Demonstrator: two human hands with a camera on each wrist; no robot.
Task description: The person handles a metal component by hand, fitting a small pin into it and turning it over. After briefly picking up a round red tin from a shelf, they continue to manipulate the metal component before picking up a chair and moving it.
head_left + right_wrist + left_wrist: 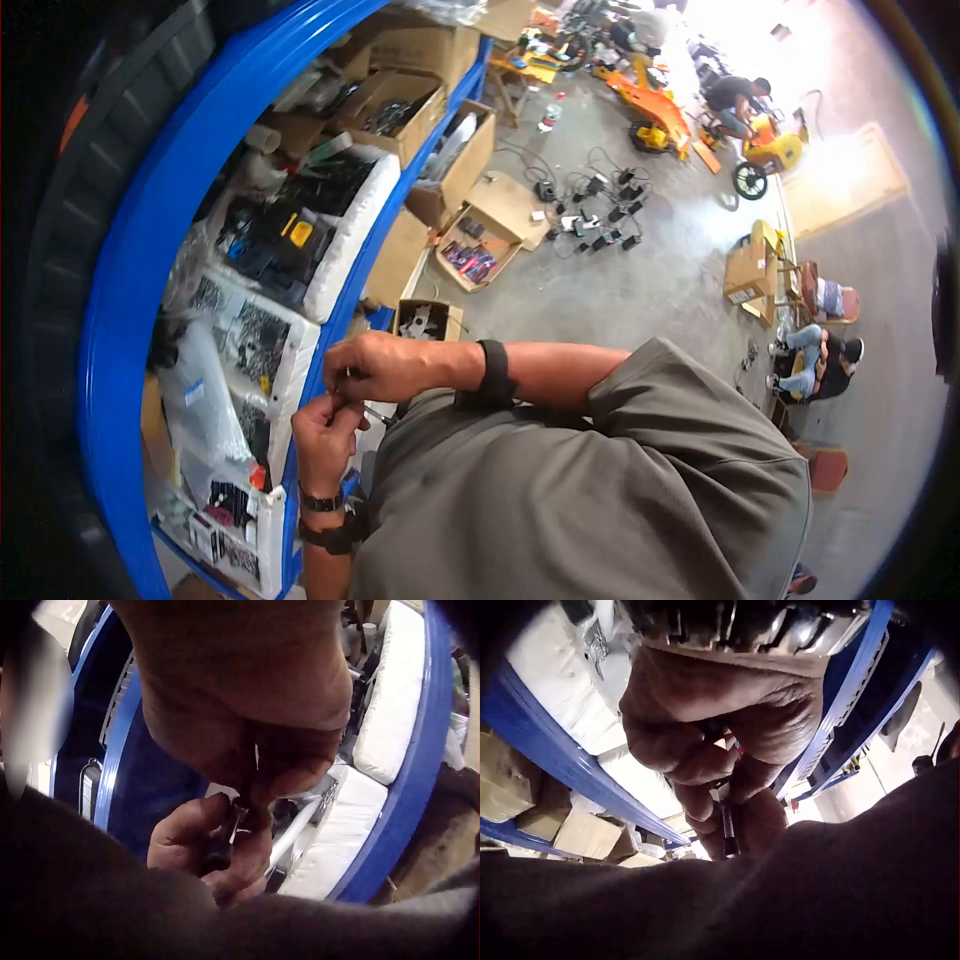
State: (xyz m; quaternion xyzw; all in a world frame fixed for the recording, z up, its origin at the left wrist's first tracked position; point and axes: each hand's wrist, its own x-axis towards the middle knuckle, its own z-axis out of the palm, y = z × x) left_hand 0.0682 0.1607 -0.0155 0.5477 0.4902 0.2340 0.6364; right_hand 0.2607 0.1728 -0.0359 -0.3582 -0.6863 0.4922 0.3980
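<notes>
Both hands meet at a small metal tool. In the head view its thin shaft (378, 414) sticks out beside the left hand (325, 440), whose fingers are curled round it; the right hand (385, 365) is just above, fingertips bent down onto the small piece. The left wrist view shows the left hand (720, 720) curled close, with a metal shaft with a dark end (729, 829) below its fingers. In the right wrist view the right hand (240, 690) pinches the upper part, while the left hand (187, 832) grips near the black end (218, 855). What the palms enclose is hidden.
A blue shelf frame (125, 300) stands at the left, holding white foam trays (345, 235) of parts. Open cardboard boxes (470, 165) line its far side. Cables and black adapters (605, 205) lie on the floor. Two people (738, 95), (825, 365) sit or crouch at the right.
</notes>
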